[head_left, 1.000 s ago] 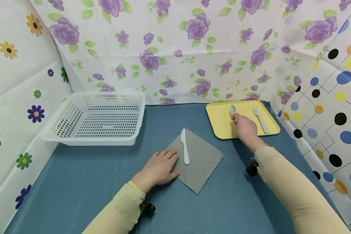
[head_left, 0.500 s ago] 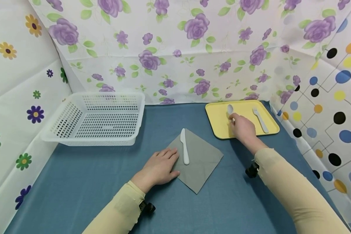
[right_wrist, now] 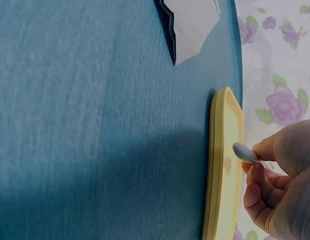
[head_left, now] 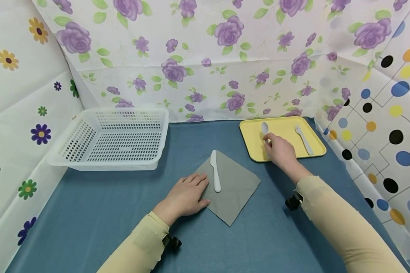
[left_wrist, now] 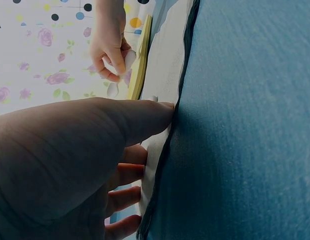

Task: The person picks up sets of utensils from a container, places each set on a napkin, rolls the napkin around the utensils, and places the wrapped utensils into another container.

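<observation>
- We find the spoon [head_left: 264,127] in the person's right hand [head_left: 281,151], over the left part of the yellow tray [head_left: 283,125]; from the left wrist view it seems raised off the tray.
- The thumb and fingers of that hand pinch the handle, whose end shows between them in the right wrist view, and the bowl points away from the person.
- On the same tray we see the fork [head_left: 304,141] lying near the right side, tines away from the person, with no hand touching it.
- Left of the tray and nearer the person, the grey cloth [head_left: 235,182] lies flat with one corner toward the person. The knife [head_left: 216,172] rests on its left half, blade tip near the far corner.
- The left hand [head_left: 183,195] rests on the cloth's left corner, fingers extended and gripping nothing; its thumb lies at the edge.
- We judge the work to be partway: the knife is on the cloth, the spoon is in hand but not there, and the fork is untouched on the tray.
- Farther out, we see a white basket [head_left: 109,165] at the back left of the blue tablecloth [head_left: 123,220], apart from both hands.
</observation>
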A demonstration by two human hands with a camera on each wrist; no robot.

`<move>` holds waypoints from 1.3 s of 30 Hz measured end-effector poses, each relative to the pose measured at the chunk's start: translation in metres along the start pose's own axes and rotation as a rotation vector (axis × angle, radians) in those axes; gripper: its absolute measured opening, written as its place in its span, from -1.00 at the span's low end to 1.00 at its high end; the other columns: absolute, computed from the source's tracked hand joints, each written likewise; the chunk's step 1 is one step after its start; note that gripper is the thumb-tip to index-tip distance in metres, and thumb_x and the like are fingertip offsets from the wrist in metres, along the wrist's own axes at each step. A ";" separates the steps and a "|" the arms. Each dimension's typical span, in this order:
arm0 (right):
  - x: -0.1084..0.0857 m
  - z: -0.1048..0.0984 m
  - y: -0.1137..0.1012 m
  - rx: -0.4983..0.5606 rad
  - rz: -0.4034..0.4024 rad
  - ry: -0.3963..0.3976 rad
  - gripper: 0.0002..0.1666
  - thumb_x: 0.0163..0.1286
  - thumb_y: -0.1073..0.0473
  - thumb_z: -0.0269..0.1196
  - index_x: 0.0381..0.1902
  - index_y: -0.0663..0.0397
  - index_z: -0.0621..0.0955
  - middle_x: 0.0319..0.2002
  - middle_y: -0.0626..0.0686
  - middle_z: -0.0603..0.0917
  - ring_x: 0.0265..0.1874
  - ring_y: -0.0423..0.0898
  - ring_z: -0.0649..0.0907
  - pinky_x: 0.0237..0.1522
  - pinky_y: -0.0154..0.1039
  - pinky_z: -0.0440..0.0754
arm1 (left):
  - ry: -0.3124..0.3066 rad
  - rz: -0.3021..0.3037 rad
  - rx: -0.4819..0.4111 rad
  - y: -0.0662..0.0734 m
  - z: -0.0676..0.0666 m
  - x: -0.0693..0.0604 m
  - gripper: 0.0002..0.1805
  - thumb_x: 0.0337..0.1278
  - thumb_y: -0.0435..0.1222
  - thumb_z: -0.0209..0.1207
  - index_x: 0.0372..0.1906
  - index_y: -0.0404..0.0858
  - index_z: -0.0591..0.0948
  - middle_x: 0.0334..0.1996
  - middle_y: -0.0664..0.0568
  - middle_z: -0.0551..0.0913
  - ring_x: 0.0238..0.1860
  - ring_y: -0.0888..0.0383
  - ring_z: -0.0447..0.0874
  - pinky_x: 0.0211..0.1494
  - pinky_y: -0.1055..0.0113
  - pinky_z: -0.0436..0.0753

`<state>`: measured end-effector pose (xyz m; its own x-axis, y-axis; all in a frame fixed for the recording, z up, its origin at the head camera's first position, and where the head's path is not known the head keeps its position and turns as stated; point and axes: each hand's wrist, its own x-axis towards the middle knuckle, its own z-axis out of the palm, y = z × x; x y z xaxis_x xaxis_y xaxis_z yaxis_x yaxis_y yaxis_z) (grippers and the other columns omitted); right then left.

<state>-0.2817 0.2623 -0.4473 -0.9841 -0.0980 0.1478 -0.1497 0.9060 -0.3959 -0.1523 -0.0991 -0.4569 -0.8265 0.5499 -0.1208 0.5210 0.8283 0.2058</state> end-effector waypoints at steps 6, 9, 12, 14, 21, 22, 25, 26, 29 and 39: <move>-0.003 0.000 -0.007 0.025 -0.016 -0.007 -0.68 0.73 0.22 0.20 0.30 0.23 0.66 -0.17 0.24 0.76 -0.40 0.11 0.65 -0.34 0.04 0.60 | 0.011 0.006 0.005 -0.003 0.005 0.002 -0.19 0.60 0.06 0.30 0.71 -0.22 0.39 0.70 -0.11 0.31 0.70 -0.14 0.22 0.66 -0.18 0.32; -0.005 0.000 -0.012 0.033 -0.023 -0.006 -0.68 0.73 0.22 0.21 0.30 0.21 0.66 -0.15 0.25 0.77 -0.39 0.12 0.66 -0.33 0.04 0.62 | 0.019 0.012 0.003 -0.002 0.004 0.001 -0.21 0.58 0.05 0.32 0.68 -0.24 0.42 0.68 -0.13 0.34 0.68 -0.16 0.25 0.64 -0.18 0.35; -0.008 0.000 -0.016 0.042 -0.030 -0.003 -0.68 0.72 0.24 0.23 0.30 0.22 0.66 -0.13 0.26 0.77 -0.39 0.12 0.66 -0.33 0.04 0.62 | 0.015 0.013 0.005 -0.001 0.002 0.001 -0.21 0.58 0.04 0.32 0.68 -0.25 0.43 0.68 -0.14 0.35 0.68 -0.17 0.26 0.63 -0.19 0.36; -0.009 -0.001 -0.019 0.050 -0.037 -0.003 -0.68 0.71 0.24 0.24 0.29 0.23 0.67 -0.13 0.26 0.77 -0.40 0.11 0.66 -0.33 0.04 0.62 | 0.010 0.011 0.006 0.000 0.001 0.000 -0.21 0.59 0.04 0.32 0.69 -0.25 0.41 0.68 -0.13 0.34 0.68 -0.16 0.25 0.64 -0.18 0.35; -0.013 0.001 -0.027 0.064 -0.057 -0.017 -0.69 0.71 0.25 0.24 0.29 0.22 0.66 -0.15 0.24 0.75 -0.41 0.09 0.64 -0.33 0.02 0.61 | -0.003 -0.004 0.011 0.001 -0.001 0.000 -0.22 0.59 0.05 0.31 0.68 -0.23 0.42 0.68 -0.12 0.34 0.69 -0.15 0.25 0.64 -0.16 0.35; -0.013 0.001 -0.029 0.064 -0.060 -0.018 -0.69 0.71 0.25 0.25 0.29 0.22 0.66 -0.16 0.23 0.75 -0.41 0.08 0.65 -0.33 0.02 0.62 | -0.007 -0.006 0.014 0.001 -0.001 0.000 -0.21 0.60 0.06 0.30 0.69 -0.22 0.41 0.69 -0.11 0.34 0.69 -0.14 0.24 0.65 -0.16 0.34; -0.015 0.002 -0.033 0.072 -0.068 -0.022 -0.69 0.71 0.24 0.26 0.29 0.19 0.66 -0.15 0.23 0.76 -0.40 0.07 0.67 -0.34 0.01 0.65 | -0.008 -0.009 0.017 0.001 0.000 0.000 -0.22 0.61 0.07 0.30 0.69 -0.21 0.41 0.69 -0.10 0.34 0.69 -0.14 0.25 0.65 -0.16 0.34; -0.016 0.003 -0.035 0.077 -0.072 -0.024 -0.70 0.71 0.24 0.26 0.29 0.19 0.66 -0.15 0.23 0.76 -0.40 0.07 0.67 -0.34 0.00 0.65 | -0.009 -0.009 0.018 0.001 0.000 0.000 -0.22 0.61 0.07 0.29 0.69 -0.21 0.41 0.69 -0.10 0.34 0.69 -0.14 0.24 0.65 -0.15 0.34; -0.017 0.004 -0.038 0.089 -0.083 -0.030 -0.70 0.71 0.24 0.25 0.29 0.18 0.66 -0.16 0.22 0.76 -0.42 0.06 0.67 -0.37 -0.01 0.65 | -0.008 -0.009 0.019 0.001 0.000 0.000 -0.22 0.61 0.07 0.29 0.69 -0.20 0.41 0.69 -0.10 0.34 0.69 -0.14 0.25 0.64 -0.15 0.35; -0.023 0.009 -0.048 0.123 -0.096 -0.052 -0.68 0.73 0.21 0.24 0.32 0.15 0.65 -0.16 0.18 0.77 -0.43 0.02 0.67 -0.35 -0.02 0.65 | -0.006 -0.007 0.022 0.001 0.000 0.001 -0.21 0.61 0.07 0.29 0.69 -0.21 0.40 0.69 -0.09 0.34 0.69 -0.14 0.24 0.65 -0.15 0.34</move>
<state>-0.2524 0.2176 -0.4401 -0.9678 -0.2058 0.1449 -0.2509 0.8346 -0.4903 -0.1523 -0.0981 -0.4563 -0.8290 0.5443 -0.1284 0.5195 0.8345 0.1835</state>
